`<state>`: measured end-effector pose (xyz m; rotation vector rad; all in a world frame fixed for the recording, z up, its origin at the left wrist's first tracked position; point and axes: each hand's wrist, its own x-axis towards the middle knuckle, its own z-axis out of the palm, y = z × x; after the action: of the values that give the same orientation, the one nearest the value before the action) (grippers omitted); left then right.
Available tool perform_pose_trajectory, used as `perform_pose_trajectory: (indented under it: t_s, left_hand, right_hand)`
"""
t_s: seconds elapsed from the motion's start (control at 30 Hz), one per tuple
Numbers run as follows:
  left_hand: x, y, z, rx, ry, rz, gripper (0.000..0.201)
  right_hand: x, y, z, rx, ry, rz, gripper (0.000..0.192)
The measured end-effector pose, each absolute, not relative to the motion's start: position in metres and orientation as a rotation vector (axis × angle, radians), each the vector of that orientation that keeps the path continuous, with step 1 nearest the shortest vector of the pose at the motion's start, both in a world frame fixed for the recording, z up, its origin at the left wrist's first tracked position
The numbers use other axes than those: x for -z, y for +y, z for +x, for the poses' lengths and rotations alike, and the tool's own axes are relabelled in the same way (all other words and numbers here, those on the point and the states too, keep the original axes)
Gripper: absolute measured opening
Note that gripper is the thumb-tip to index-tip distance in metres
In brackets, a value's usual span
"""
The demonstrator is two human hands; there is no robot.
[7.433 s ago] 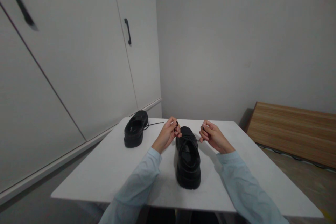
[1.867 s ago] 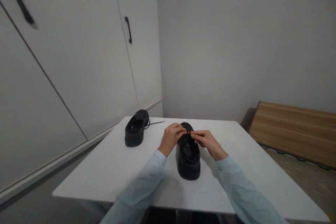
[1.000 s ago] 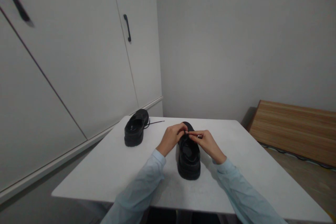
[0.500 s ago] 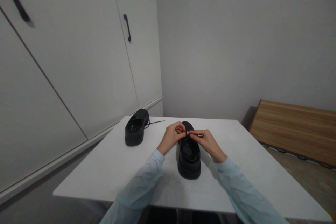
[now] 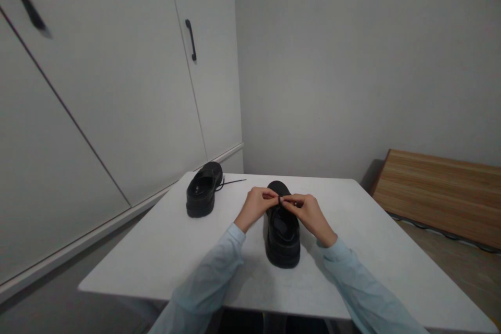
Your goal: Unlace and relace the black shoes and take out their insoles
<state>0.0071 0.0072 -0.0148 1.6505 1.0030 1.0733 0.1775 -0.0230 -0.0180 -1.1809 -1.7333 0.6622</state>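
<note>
A black lace-up shoe [image 5: 282, 242] stands on the white table, heel toward me and toe pointing away. Over its lacing, my left hand [image 5: 257, 205] and my right hand [image 5: 308, 212] meet with fingertips pinched together. Between them a short bit of black shoelace [image 5: 279, 200] shows; most of it is hidden by the fingers. Both hands are closed on the lace. To the left, the other black shoe [image 5: 201, 198] stands apart, its loose lace [image 5: 235, 181] trailing right across the table.
The white table [image 5: 156, 266] extends on both sides of the shoes. White cabinet doors [image 5: 117, 88] with black handles rise at the left, beside a grey wall [image 5: 352, 62]. A wooden board [image 5: 442, 193] sits beyond the table at the right.
My right fingers have curled closer around the lace, and my left fingers have flattened and dropped slightly. Both shoes stay in place.
</note>
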Motion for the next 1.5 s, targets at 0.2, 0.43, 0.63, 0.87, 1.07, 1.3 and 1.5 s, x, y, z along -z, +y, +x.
perform_pose_trajectory:
  t_s: [0.2,0.43,0.63,0.87,1.07,1.3,1.5]
  left_hand:
    - [0.012,0.006,0.009,-1.053,0.955,1.757,0.023]
    - [0.012,0.004,0.008,-1.043,1.009,1.943,0.013]
    - [0.015,0.007,0.005,-1.041,1.004,1.969,0.011]
    - [0.019,0.011,0.002,-0.938,0.99,1.833,0.012]
    - [0.022,0.016,-0.004,-0.876,1.007,1.842,0.011]
    - [0.022,0.018,-0.011,-0.772,1.079,1.945,0.01]
    - [0.016,0.016,-0.019,-0.693,1.054,1.976,0.008]
  right_hand:
    - [0.011,-0.026,0.177,-0.6,-1.698,-1.221,0.021]
    - [0.011,-0.023,0.18,-0.89,-1.509,-1.195,0.018]
    - [0.014,-0.022,0.182,-1.114,-1.412,-1.207,0.02]
    - [0.016,-0.02,0.185,-1.219,-1.398,-1.216,0.016]
    - [0.02,-0.016,0.191,-1.245,-1.453,-1.22,0.019]
    - [0.02,-0.013,0.198,-1.224,-1.466,-1.287,0.016]
    - [0.018,-0.011,0.204,-1.225,-1.512,-1.263,0.01]
